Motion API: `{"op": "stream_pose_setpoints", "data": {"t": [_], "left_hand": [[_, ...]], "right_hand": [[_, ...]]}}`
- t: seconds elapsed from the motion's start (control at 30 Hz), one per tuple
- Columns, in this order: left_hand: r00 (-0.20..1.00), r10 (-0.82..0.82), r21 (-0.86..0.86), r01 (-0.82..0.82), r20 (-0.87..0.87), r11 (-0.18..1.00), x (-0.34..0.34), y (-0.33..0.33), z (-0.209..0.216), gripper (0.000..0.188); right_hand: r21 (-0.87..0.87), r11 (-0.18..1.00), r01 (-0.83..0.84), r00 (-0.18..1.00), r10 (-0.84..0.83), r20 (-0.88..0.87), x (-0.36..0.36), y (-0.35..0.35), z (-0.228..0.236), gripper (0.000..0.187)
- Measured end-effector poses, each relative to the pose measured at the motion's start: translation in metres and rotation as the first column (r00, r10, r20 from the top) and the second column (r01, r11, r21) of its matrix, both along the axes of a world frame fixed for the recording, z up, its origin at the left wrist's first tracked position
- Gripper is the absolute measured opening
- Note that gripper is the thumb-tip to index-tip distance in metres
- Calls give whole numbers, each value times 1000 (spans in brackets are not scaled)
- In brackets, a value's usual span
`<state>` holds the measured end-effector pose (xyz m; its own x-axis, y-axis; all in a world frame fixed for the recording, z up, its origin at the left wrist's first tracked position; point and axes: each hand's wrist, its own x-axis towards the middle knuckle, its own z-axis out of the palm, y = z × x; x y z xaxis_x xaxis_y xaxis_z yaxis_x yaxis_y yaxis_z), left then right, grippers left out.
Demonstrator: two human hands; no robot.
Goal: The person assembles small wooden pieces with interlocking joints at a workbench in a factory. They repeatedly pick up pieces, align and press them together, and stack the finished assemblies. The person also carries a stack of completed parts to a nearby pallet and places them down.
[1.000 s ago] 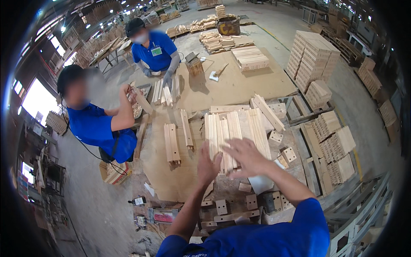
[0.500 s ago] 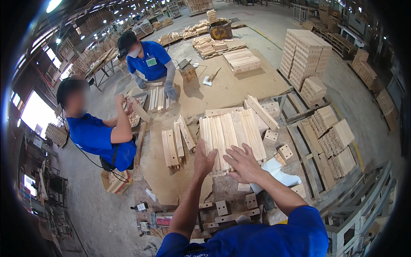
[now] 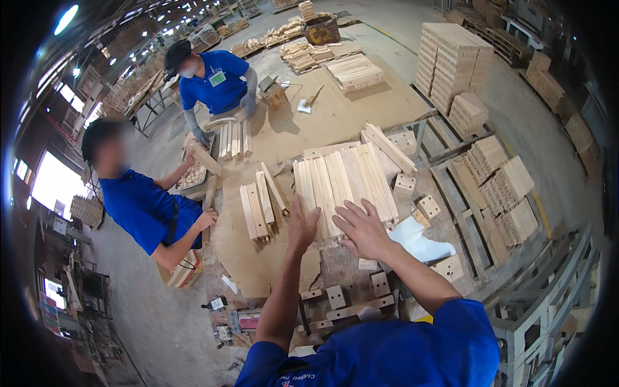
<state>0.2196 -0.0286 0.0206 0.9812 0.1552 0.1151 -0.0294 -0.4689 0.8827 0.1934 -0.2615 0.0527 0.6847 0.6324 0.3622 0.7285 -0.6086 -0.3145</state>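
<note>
A block of pale wooden slats (image 3: 342, 182), laid side by side, sits on the table in front of me. My left hand (image 3: 303, 227) presses along its near left edge, thumb apart and fingers partly hidden by the wood. Across the near right end of the slats lies my right hand (image 3: 362, 228), open with its fingers spread. Neither hand is wrapped round a piece. To the left, several loose slats (image 3: 256, 209) rest on cardboard. One longer wooden bar (image 3: 391, 148) lies slanted at the block's far right corner.
Drilled wooden blocks (image 3: 336, 297) and a white cloth (image 3: 419, 238) lie near my arms. Two co-workers in blue stand at the left and far left; one holds a wooden piece (image 3: 205, 158). Stacked wood (image 3: 451, 64) on pallets stands at the right.
My hands stay at the slat block with little change. The nearer co-worker has lowered one hand to the table edge. The farther co-worker's hands have shifted over the slats there.
</note>
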Motion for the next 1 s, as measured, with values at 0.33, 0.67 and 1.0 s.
{"op": "stream_pose_setpoints", "data": {"t": [0.33,0.67,1.0], "left_hand": [[999,25,269,-14,-40,963,-1,10,-5,78],[995,-94,-178,85,-42,980,-11,-11,28,58],[977,69,-160,-102,-199,982,-49,-10,34,61]], "right_hand": [[-23,992,127,992,-127,-3,-9,21,-27,60],[312,946,88,991,-114,65,-64,-4,-13,39],[225,836,501,795,-342,-501,-232,-106,-45,34]]}}
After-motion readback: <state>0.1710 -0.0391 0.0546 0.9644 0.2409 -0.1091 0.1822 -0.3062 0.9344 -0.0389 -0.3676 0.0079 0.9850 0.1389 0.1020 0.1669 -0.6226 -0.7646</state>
